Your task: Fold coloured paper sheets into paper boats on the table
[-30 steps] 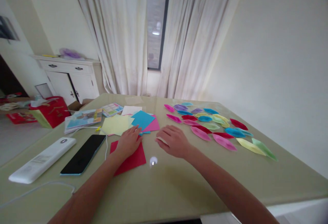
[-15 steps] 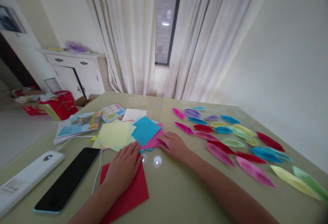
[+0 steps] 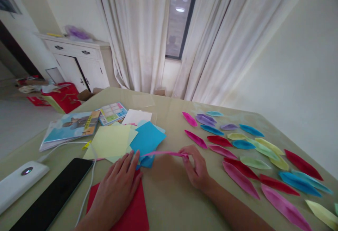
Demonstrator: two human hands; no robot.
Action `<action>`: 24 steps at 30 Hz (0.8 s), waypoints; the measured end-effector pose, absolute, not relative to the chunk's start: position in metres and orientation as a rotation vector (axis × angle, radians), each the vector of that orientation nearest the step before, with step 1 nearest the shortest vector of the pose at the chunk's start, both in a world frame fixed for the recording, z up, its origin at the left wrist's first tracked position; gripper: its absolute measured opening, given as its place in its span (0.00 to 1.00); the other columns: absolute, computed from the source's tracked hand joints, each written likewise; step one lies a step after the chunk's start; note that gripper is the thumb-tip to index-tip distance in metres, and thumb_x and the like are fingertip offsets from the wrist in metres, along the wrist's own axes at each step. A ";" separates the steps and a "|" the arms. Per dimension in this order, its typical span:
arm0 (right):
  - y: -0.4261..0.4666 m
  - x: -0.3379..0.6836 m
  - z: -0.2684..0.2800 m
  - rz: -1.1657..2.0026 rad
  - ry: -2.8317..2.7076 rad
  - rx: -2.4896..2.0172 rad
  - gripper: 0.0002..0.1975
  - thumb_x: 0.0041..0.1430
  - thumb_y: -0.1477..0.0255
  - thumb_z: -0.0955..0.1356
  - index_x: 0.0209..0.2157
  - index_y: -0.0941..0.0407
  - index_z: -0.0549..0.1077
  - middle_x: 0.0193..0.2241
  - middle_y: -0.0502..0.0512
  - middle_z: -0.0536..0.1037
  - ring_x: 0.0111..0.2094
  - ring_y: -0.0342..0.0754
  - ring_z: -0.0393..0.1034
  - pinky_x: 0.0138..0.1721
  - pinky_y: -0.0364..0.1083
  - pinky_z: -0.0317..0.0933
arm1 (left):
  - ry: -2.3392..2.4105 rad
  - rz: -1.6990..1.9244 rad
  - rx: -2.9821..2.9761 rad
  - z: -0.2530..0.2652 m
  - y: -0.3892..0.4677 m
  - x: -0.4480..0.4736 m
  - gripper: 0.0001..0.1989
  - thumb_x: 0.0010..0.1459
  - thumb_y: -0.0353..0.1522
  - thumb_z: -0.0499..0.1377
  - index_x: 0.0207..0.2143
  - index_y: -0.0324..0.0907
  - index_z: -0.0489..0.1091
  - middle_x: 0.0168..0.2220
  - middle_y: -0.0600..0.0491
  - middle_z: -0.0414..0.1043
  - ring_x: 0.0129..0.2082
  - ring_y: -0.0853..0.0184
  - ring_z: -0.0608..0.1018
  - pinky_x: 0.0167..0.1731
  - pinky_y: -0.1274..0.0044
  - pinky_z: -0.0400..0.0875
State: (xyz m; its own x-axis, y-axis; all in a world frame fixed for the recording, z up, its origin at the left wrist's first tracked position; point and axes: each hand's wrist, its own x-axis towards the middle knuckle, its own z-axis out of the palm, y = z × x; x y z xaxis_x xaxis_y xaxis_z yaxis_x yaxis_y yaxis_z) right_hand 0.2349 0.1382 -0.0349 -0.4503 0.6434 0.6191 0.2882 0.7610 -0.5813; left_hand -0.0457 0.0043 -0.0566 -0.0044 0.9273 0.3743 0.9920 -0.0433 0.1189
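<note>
My right hand pinches the near-right edge of a pink paper sheet, which is lifted off the table and seen almost edge-on. Its far end reaches left toward the fingertips of my left hand. That hand lies flat, fingers stretched out, on a red paper sheet and the near edge of the paper pile. Just beyond it are a blue sheet and a pale yellow sheet. Whether the left fingertips touch the pink sheet I cannot tell.
Several folded paper pieces, such as a red one, lie spread on the right of the table. A black phone, a white device with a cable and a booklet are on the left. A white sheet lies farther back.
My right hand has pulled the pink sheet out from under the blue one and lifted it to the right. My left hand stays flat on the red sheet. The view has shifted slightly.
</note>
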 end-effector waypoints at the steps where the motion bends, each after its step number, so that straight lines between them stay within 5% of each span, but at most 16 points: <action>1: 0.139 0.236 -0.037 0.527 -1.966 -0.738 0.08 0.77 0.69 0.59 0.47 0.50 0.69 0.36 0.55 0.77 0.35 0.51 0.74 0.37 0.50 0.71 | -2.027 -0.546 -2.076 -0.057 0.004 -0.045 0.29 0.71 0.41 0.52 0.70 0.41 0.64 0.66 0.39 0.72 0.65 0.46 0.75 0.62 0.55 0.71; 4: 0.148 0.232 -0.044 0.618 -1.762 -0.853 0.07 0.78 0.65 0.60 0.48 0.50 0.67 0.30 0.50 0.73 0.28 0.48 0.71 0.29 0.46 0.69 | -1.997 -0.564 -2.069 -0.058 0.005 -0.044 0.28 0.71 0.40 0.51 0.68 0.37 0.67 0.65 0.37 0.73 0.63 0.45 0.76 0.61 0.54 0.72; 8: 0.158 0.222 -0.042 0.734 -1.615 -0.977 0.18 0.66 0.55 0.72 0.48 0.52 0.70 0.39 0.56 0.79 0.34 0.51 0.76 0.33 0.48 0.74 | -1.968 -0.593 -2.053 -0.053 0.007 -0.039 0.26 0.72 0.37 0.51 0.66 0.33 0.68 0.65 0.35 0.73 0.63 0.46 0.77 0.61 0.55 0.73; 15: 0.095 0.230 -0.017 0.930 -1.473 -1.237 0.22 0.63 0.51 0.73 0.40 0.57 0.81 0.29 0.56 0.80 0.28 0.52 0.74 0.27 0.47 0.69 | -1.751 -0.850 -2.133 -0.028 -0.019 0.001 0.32 0.71 0.37 0.53 0.73 0.34 0.55 0.72 0.41 0.63 0.70 0.55 0.69 0.61 0.65 0.74; 18: 0.069 0.235 -0.017 0.961 -1.399 -1.319 0.24 0.60 0.48 0.75 0.35 0.57 0.81 0.29 0.57 0.80 0.28 0.51 0.72 0.26 0.46 0.66 | -1.591 -1.056 -2.184 -0.032 -0.033 0.026 0.26 0.71 0.32 0.52 0.70 0.42 0.63 0.70 0.48 0.68 0.69 0.58 0.70 0.61 0.67 0.72; 24: 0.067 0.235 -0.024 0.971 -1.331 -1.412 0.26 0.58 0.46 0.75 0.31 0.57 0.80 0.26 0.54 0.76 0.26 0.48 0.66 0.24 0.44 0.61 | -1.512 -1.505 -2.083 -0.058 -0.048 0.062 0.20 0.73 0.38 0.51 0.60 0.45 0.75 0.57 0.50 0.81 0.58 0.59 0.79 0.62 0.64 0.68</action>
